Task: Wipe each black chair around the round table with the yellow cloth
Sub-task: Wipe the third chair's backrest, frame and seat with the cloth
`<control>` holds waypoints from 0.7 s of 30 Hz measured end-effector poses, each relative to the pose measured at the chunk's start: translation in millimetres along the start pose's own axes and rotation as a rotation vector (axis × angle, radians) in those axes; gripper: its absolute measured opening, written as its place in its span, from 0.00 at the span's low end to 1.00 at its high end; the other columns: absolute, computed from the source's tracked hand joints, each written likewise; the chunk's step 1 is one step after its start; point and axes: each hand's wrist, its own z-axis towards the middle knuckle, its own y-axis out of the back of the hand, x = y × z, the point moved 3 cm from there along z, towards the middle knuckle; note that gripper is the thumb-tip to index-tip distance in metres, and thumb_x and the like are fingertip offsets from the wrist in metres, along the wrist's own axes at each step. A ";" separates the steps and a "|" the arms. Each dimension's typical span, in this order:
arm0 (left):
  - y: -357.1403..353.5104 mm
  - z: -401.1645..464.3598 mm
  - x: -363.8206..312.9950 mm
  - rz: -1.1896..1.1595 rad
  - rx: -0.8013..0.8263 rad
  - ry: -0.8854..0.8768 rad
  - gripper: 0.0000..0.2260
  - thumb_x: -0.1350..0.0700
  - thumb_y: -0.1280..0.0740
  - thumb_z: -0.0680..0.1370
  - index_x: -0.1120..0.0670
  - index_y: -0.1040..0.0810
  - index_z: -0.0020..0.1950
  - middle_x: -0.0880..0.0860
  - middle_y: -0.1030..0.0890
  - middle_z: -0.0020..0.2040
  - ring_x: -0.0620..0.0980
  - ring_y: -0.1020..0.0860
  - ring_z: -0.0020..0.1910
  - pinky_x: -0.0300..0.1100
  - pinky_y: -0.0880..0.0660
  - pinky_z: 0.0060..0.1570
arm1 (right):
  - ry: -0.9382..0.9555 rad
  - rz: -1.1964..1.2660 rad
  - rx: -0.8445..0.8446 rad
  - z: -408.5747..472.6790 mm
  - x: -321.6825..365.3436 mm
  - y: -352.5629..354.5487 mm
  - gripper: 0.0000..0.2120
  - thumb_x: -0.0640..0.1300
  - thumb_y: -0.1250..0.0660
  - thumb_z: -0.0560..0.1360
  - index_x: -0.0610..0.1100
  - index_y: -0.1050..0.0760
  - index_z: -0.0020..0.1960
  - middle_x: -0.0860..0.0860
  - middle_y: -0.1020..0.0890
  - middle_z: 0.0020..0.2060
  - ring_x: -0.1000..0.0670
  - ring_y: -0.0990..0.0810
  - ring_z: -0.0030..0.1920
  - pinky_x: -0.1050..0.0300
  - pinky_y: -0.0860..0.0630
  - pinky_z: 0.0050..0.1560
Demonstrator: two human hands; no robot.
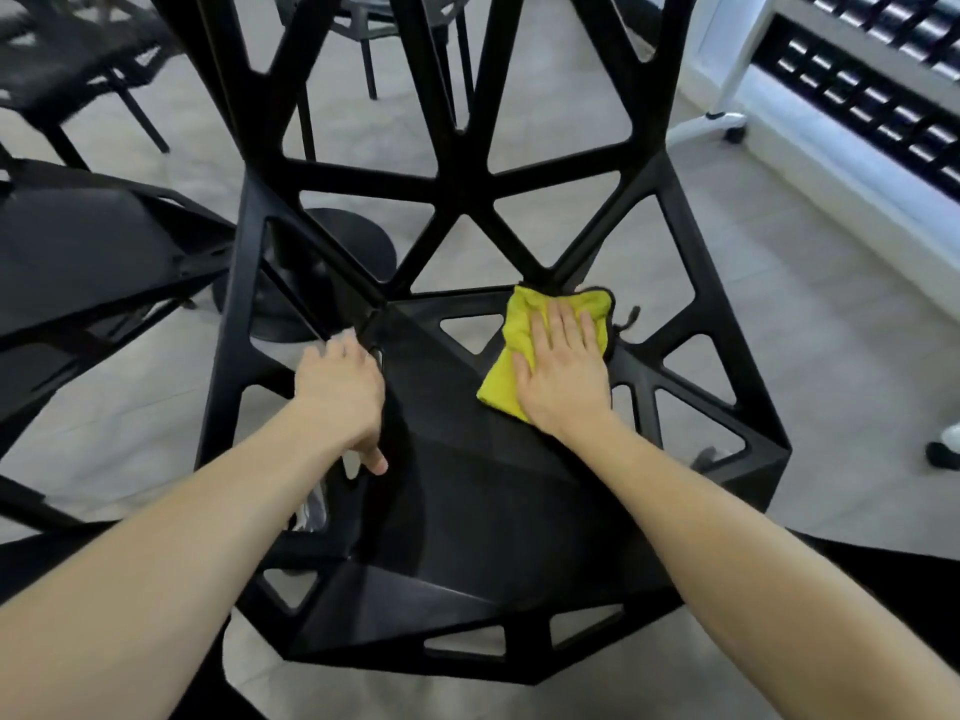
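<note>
Grey tiled floor (727,283) under black chair (467,459). Right hand (563,366) flat, fingers straight, pressing yellow cloth (519,324) at seat's back right — sweep along each strut. Left hand (340,387) rests loosely curled on left edge, gripping nothing. 2 neighbouring chairs (93,252) crowd the left.

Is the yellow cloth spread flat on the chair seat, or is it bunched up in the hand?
Spread flat. The yellow cloth lies on the chair seat under the right hand, whose straight fingers press it down.
</note>
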 end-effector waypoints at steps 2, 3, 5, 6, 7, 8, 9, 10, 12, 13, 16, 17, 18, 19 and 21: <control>17.4 12.0 -15.3 -0.048 -0.115 -0.139 0.66 0.25 0.19 0.58 0.55 0.41 0.85 0.58 0.39 0.82 0.58 0.39 0.82 0.54 0.39 0.81 | 0.022 0.003 -0.043 -53.0 -21.8 10.4 0.32 0.57 0.48 0.85 0.36 0.33 0.80 0.36 0.34 0.80 0.38 0.40 0.83 0.37 0.49 0.83; 27.7 21.0 -25.3 -0.127 -0.153 -0.224 0.65 0.25 0.19 0.59 0.55 0.42 0.86 0.56 0.38 0.83 0.58 0.39 0.83 0.53 0.40 0.82 | 0.032 0.005 -0.066 -80.2 -29.7 14.5 0.31 0.56 0.45 0.85 0.35 0.31 0.79 0.36 0.32 0.79 0.38 0.39 0.83 0.37 0.47 0.83; 45.5 40.2 -49.2 -0.253 -0.187 -0.348 0.63 0.23 0.21 0.59 0.54 0.38 0.84 0.53 0.32 0.81 0.57 0.35 0.81 0.53 0.37 0.81 | 0.040 -0.015 -0.069 -119.6 -37.3 19.2 0.30 0.55 0.44 0.85 0.36 0.30 0.79 0.37 0.32 0.80 0.39 0.39 0.83 0.37 0.45 0.83; 49.2 48.4 -61.4 -0.282 -0.167 -0.385 0.61 0.22 0.22 0.57 0.53 0.35 0.82 0.52 0.28 0.78 0.57 0.32 0.78 0.54 0.33 0.78 | 0.034 -0.026 -0.065 -126.2 -39.6 19.5 0.30 0.55 0.44 0.85 0.36 0.31 0.79 0.38 0.32 0.80 0.39 0.39 0.83 0.38 0.45 0.83; 48.8 55.0 -72.3 -0.306 -0.132 -0.411 0.62 0.21 0.22 0.54 0.53 0.33 0.79 0.52 0.24 0.74 0.57 0.29 0.75 0.54 0.29 0.75 | 0.027 -0.035 -0.061 -123.1 -40.8 20.1 0.30 0.55 0.45 0.85 0.37 0.31 0.79 0.38 0.33 0.80 0.40 0.40 0.83 0.38 0.46 0.83; 43.5 61.0 -80.5 -0.325 -0.090 -0.412 0.64 0.21 0.22 0.50 0.53 0.33 0.77 0.52 0.22 0.71 0.58 0.27 0.72 0.55 0.25 0.71 | 0.018 -0.043 -0.055 -112.4 -40.6 19.3 0.31 0.56 0.46 0.85 0.37 0.33 0.80 0.39 0.35 0.81 0.41 0.41 0.84 0.39 0.47 0.84; 36.3 66.6 -86.3 -0.343 -0.061 -0.404 0.66 0.22 0.21 0.47 0.54 0.34 0.78 0.54 0.21 0.69 0.58 0.24 0.70 0.56 0.23 0.68 | 0.009 -0.054 -0.041 -94.7 -38.4 16.2 0.31 0.56 0.48 0.86 0.38 0.35 0.82 0.39 0.36 0.82 0.41 0.43 0.85 0.40 0.49 0.84; 29.9 69.7 -89.5 -0.358 -0.053 -0.400 0.68 0.23 0.20 0.46 0.56 0.35 0.78 0.55 0.21 0.68 0.59 0.23 0.69 0.56 0.21 0.66 | 0.000 -0.070 -0.026 -72.8 -32.8 12.3 0.32 0.56 0.51 0.86 0.37 0.37 0.83 0.39 0.39 0.83 0.41 0.45 0.85 0.40 0.51 0.84; 23.9 74.1 -93.0 -0.369 -0.073 -0.407 0.68 0.24 0.18 0.48 0.58 0.36 0.78 0.56 0.21 0.67 0.59 0.23 0.68 0.55 0.21 0.66 | -0.054 -0.120 0.011 -25.6 -19.1 4.9 0.34 0.56 0.55 0.86 0.35 0.43 0.84 0.37 0.43 0.84 0.39 0.48 0.85 0.40 0.55 0.84; 23.8 73.4 -93.4 -0.367 -0.075 -0.408 0.65 0.25 0.17 0.49 0.58 0.34 0.76 0.55 0.21 0.66 0.59 0.23 0.68 0.55 0.21 0.65 | -0.082 -0.146 0.031 -6.3 -11.6 5.2 0.34 0.55 0.57 0.86 0.34 0.45 0.84 0.35 0.45 0.84 0.38 0.49 0.85 0.40 0.57 0.84; 25.4 71.7 -91.2 -0.342 -0.085 -0.390 0.59 0.25 0.18 0.48 0.55 0.32 0.69 0.54 0.21 0.64 0.59 0.22 0.66 0.57 0.21 0.64 | -0.032 -0.188 0.051 8.9 -9.8 13.0 0.34 0.56 0.58 0.87 0.35 0.47 0.85 0.35 0.46 0.84 0.37 0.50 0.85 0.40 0.57 0.84; 24.4 72.4 -91.0 -0.354 -0.086 -0.396 0.62 0.24 0.19 0.48 0.56 0.33 0.71 0.54 0.21 0.66 0.59 0.23 0.67 0.57 0.21 0.65 | 0.003 -0.204 0.066 -2.4 -18.8 15.5 0.34 0.57 0.57 0.87 0.35 0.46 0.84 0.36 0.45 0.84 0.37 0.48 0.85 0.40 0.55 0.84; 21.8 73.1 -90.5 -0.364 -0.083 -0.400 0.66 0.23 0.19 0.47 0.57 0.35 0.76 0.54 0.22 0.67 0.59 0.24 0.70 0.57 0.22 0.66 | 0.042 -0.225 0.063 -19.4 -28.6 15.9 0.34 0.57 0.57 0.87 0.35 0.44 0.84 0.35 0.43 0.83 0.36 0.47 0.84 0.39 0.54 0.84; 19.6 73.9 -90.2 -0.367 -0.079 -0.405 0.69 0.23 0.19 0.48 0.57 0.38 0.79 0.55 0.23 0.69 0.58 0.25 0.71 0.56 0.22 0.68 | 0.072 -0.240 0.044 -37.9 -37.6 15.8 0.33 0.56 0.55 0.87 0.35 0.42 0.83 0.35 0.41 0.83 0.36 0.45 0.84 0.39 0.52 0.84; 17.7 76.3 -90.8 -0.361 -0.091 -0.425 0.69 0.24 0.18 0.51 0.58 0.39 0.81 0.55 0.23 0.68 0.58 0.26 0.72 0.55 0.24 0.69 | 0.084 -0.223 0.015 -55.9 -48.6 12.8 0.33 0.56 0.54 0.87 0.34 0.40 0.83 0.35 0.39 0.82 0.36 0.44 0.84 0.39 0.50 0.83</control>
